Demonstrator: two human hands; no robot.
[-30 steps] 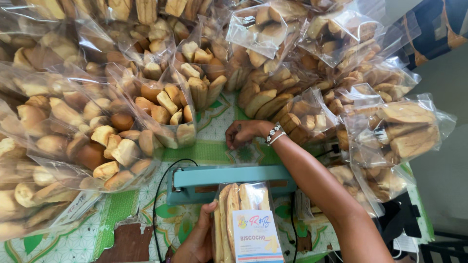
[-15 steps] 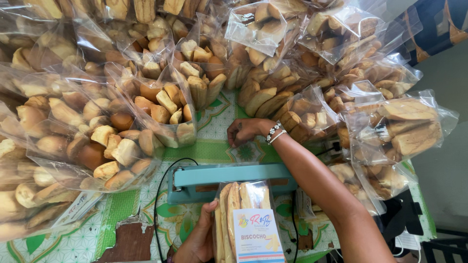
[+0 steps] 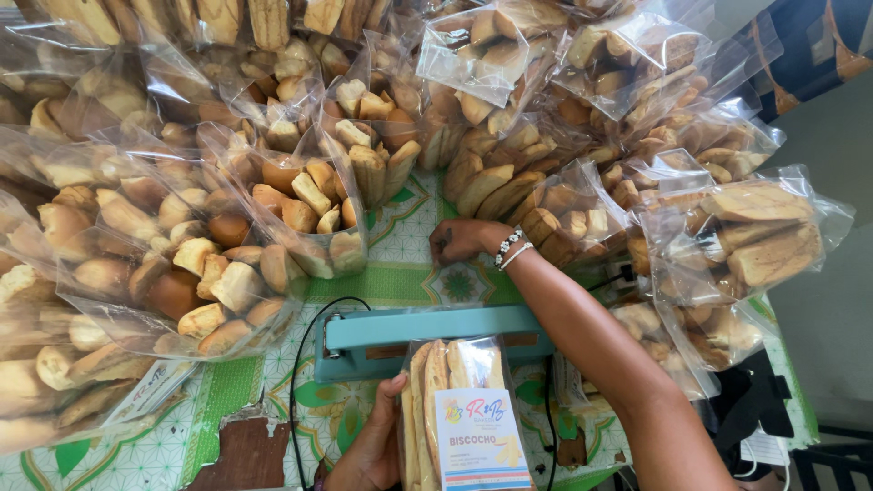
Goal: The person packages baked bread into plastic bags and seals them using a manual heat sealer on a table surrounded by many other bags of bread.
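Note:
My left hand (image 3: 373,443) holds a clear bag of sliced toasted bread (image 3: 455,409) with a printed label, at the bottom centre. The bag's open top lies in the jaws of a teal bag sealer (image 3: 364,336). My right hand (image 3: 462,240), with a beaded bracelet at the wrist, reaches beyond the sealer. Its fingers are curled against the patterned tablecloth (image 3: 409,238), at the foot of the piled bags. Whether it holds anything is hidden.
Several clear bags of toasted bread (image 3: 227,245) are piled at the left, back and right (image 3: 755,241). A black cable (image 3: 296,382) loops from the sealer over the green and white cloth. The table's edge falls away at the right.
My right hand has stayed near the piled bags, shifting slightly. My left hand still keeps the labelled bag in the sealer.

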